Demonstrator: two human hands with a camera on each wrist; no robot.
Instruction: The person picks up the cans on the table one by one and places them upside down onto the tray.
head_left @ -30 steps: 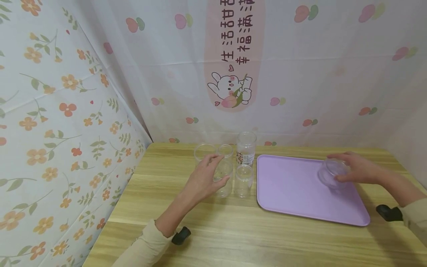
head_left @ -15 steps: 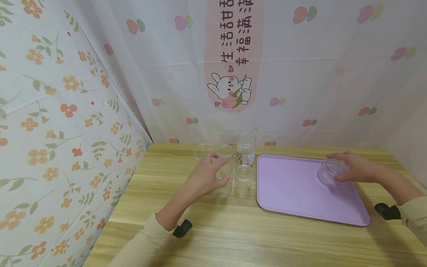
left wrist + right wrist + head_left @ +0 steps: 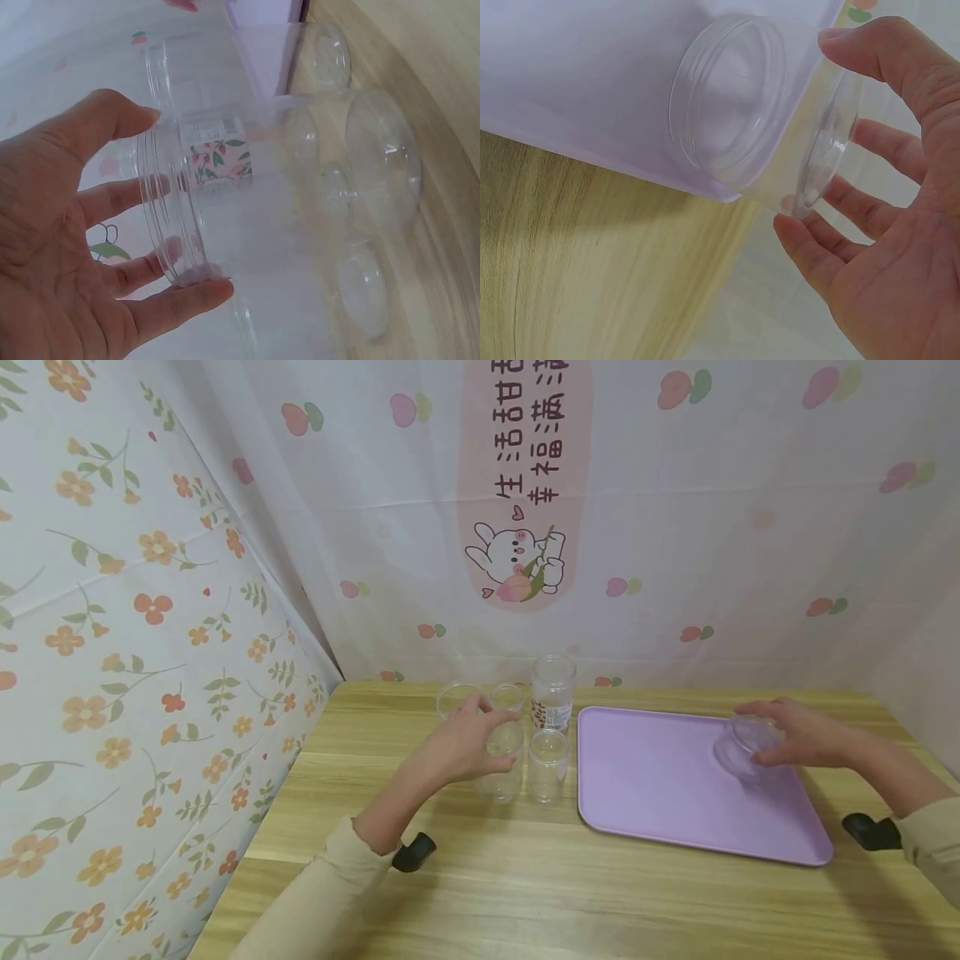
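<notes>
Left hand: Left hand (image 3: 463, 748), inside the head view's 9 o'clock half, has advanced slightly toward 12 o'clock since the first frame; its thumb-to-finger gap looks narrower. Digits are curled about the rim of the front jar (image 3: 285, 202), thumb to one side, fingers to the other.
Front jar: Clear, upright, threaded rim uppermost; position unchanged.
Right hand: Right hand (image 3: 813, 735), toward 3 o'clock, shows no notable shift. Thumb and fingers are clamped on the base end of the tray jar (image 3: 757, 112).
Tray jar: Clear, short, at the 2 o'clock part of the lilac tray (image 3: 667, 785); threaded end faces the tray. Firm contact with the tray cannot be confirmed.
Jar cluster: About the front jar, small jar (image 3: 548, 774) at 3 o'clock, labelled jar (image 3: 553, 689) at 1, narrow jar (image 3: 507, 697) at 12, wide jar (image 3: 454, 700) at 11. All unmoved.
Tray: Lies toward 3 o'clock of the cluster, on the wood-grain table (image 3: 570, 893); unmoved.
Left cuff: Black wrist piece (image 3: 414, 852) has advanced toward 12 o'clock with the forearm.
</notes>
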